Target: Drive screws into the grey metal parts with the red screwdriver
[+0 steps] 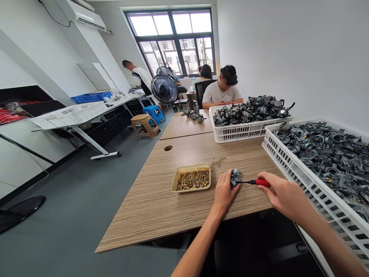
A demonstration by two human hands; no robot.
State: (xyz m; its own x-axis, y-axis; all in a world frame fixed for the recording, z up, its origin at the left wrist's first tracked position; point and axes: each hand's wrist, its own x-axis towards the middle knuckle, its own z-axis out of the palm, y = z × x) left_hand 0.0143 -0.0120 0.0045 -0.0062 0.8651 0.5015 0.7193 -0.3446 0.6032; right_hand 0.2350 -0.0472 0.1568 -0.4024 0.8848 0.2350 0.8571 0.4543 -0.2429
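My left hand is closed round a small grey metal carburetor body, steadying it on the wood-grain table. In my right hand is a screwdriver with a red and black handle. Its dark shaft points left, and the tip meets the carburetor body; the exact contact spot is too small to make out. Left of my left hand stands a cream plastic tray of small brass-coloured parts. A loose cluster of similar brass parts lies just behind it.
A white crate heaped with grey metal bodies borders my right arm. Another white crate of carburetors stands farther back, with more carburetors beside it. Across the table sits a person. The table's left edge drops to the floor.
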